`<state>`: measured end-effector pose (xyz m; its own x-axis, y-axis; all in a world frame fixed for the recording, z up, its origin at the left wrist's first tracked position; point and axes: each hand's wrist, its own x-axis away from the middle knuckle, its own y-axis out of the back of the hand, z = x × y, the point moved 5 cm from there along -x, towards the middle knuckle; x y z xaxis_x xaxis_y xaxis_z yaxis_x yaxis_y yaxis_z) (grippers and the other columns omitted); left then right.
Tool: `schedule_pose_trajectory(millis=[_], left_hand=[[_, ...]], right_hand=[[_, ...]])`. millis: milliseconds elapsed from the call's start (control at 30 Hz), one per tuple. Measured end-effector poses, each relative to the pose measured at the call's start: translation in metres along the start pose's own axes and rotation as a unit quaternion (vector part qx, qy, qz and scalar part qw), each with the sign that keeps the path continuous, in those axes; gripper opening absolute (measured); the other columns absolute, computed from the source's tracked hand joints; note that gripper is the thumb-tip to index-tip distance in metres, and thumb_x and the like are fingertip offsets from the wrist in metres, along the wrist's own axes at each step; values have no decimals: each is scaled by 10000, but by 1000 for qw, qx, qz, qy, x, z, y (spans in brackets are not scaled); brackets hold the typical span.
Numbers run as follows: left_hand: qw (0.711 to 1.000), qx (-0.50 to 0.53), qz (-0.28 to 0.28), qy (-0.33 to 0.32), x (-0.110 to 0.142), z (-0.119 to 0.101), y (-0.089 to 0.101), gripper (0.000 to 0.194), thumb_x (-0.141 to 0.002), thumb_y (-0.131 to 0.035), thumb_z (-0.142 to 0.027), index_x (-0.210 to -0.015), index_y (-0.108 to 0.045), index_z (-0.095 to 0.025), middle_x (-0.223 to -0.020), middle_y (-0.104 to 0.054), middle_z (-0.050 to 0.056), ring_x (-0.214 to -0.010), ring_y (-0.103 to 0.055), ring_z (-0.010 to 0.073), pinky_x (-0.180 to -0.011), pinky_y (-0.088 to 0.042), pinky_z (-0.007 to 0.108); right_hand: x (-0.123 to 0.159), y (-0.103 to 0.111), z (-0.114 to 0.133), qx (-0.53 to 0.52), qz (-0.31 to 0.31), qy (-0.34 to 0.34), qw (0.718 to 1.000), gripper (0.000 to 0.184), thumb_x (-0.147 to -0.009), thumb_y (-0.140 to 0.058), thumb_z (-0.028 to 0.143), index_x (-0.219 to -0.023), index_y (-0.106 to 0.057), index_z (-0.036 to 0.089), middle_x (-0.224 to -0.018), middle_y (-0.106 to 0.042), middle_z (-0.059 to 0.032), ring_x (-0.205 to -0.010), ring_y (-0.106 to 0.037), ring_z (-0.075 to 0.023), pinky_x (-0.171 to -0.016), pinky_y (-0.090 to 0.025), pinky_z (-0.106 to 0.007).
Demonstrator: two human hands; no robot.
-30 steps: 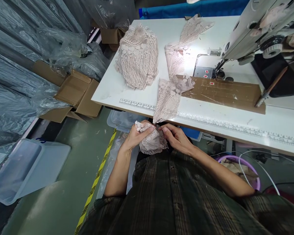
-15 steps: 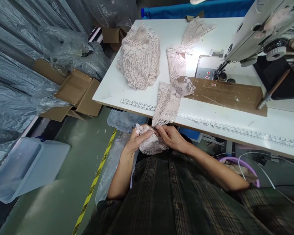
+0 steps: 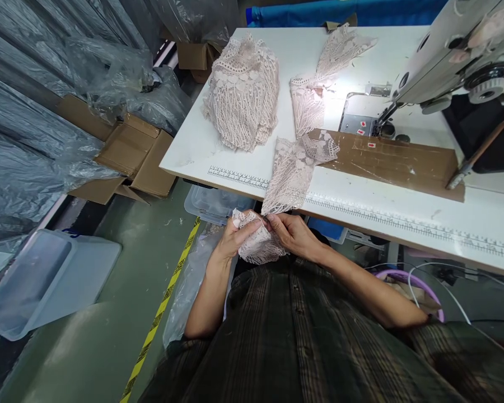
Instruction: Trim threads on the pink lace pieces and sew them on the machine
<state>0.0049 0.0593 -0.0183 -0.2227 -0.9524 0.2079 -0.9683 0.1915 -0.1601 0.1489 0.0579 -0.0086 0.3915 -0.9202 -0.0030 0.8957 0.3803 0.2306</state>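
Note:
My left hand (image 3: 232,242) and my right hand (image 3: 293,235) meet just below the table's front edge, both pinched on a piece of pale pink lace (image 3: 256,244) bunched between them. A strip of the same lace (image 3: 292,170) runs up from my fingers over the edge onto the white sewing table (image 3: 403,215). A tall pile of folded lace (image 3: 243,92) stands at the back left of the table, and another lace strip (image 3: 315,92) lies beside it.
A sewing machine (image 3: 453,53) stands at the right on the table, with a brown cardboard sheet (image 3: 395,162) in front of it. Cardboard boxes (image 3: 130,157), plastic sheeting and a grey plastic bin (image 3: 42,280) sit on the floor at left. A purple basket (image 3: 407,280) is under the table.
My right hand has closed in on the left and taken the lace's edge with it. The view has shifted slightly.

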Motion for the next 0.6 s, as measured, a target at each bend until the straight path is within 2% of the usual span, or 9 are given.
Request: schedule_pose_trajectory(millis=[100, 233, 367, 600], left_hand=[[999, -23, -24, -14, 0, -4, 1, 270, -725, -718, -429, -717, -668, -164, -706, -654, 41, -629, -581, 161, -626, -477, 296], [998, -47, -47, -6, 1, -6, 2, 284, -726, -694, -458, -696, -644, -179, -660, -618, 25, -586, -543, 151, -579, -451, 291], [998, -39, -42, -11, 1, -6, 1, 297, -724, -705, -450, -701, -641, -161, -645, -604, 18, -574, -521, 133, -573, -444, 271], [998, -30, -50, -3, 2, -2, 1, 278, -723, -722, -430, -710, -641, -164, -645, -595, 5, -580, -521, 122, -560, -443, 247]], right_hand=[[1, 3, -2, 7, -24, -18, 1000, 549, -954, -327, 616, -728, -564, 175, -639, -550, -8, -602, -481, -133, -621, -361, -265], [7, 1, -1, -6, 3, -14, 1000, 477, -979, -322, 560, -862, -572, 170, -697, -556, -1, -625, -472, -126, -611, -352, -257], [7, -5, 1, -14, 6, 4, 1000, 440, -985, -331, 530, -778, -507, 183, -673, -510, 17, -608, -436, -113, -587, -325, -250], [7, -11, -8, -20, -45, -5, 999, 419, -984, -331, 505, -701, -403, 205, -632, -392, 31, -593, -377, -118, -579, -295, -262]])
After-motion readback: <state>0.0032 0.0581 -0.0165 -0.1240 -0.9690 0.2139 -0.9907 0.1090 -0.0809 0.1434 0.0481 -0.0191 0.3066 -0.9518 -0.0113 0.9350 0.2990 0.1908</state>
